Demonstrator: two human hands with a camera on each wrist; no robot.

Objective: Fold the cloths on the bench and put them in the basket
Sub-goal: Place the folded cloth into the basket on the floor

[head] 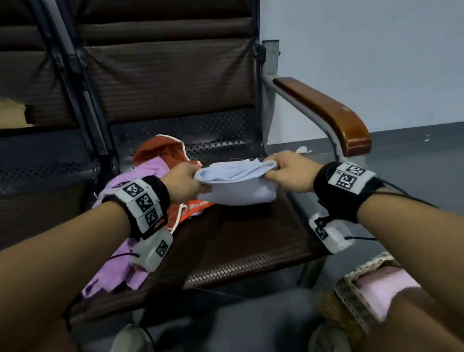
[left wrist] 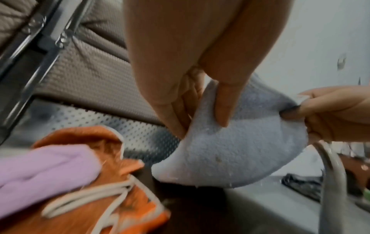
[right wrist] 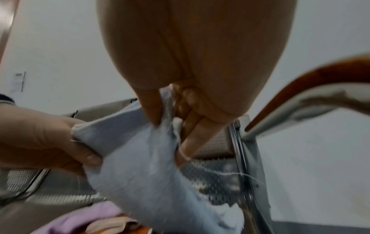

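step: folding pale blue cloth [head: 236, 185] | held above desk [head: 240, 248] seat | left hand [head: 183, 183] fingers pinch its 9 o'clock end, right hand [head: 292, 174] fingers its 3 o'clock | advice: align edges, keep taut | basket [head: 345, 295] at 5 o'clock

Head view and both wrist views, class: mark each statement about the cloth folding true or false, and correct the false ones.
1. Both hands hold the pale blue cloth. True: the left hand and right hand pinch its opposite ends.
2. The basket is empty. False: a pink cloth lies in it.
3. A purple cloth lies on the bench. True.
4. The orange cloth is folded inside the basket. False: it lies crumpled on the bench.
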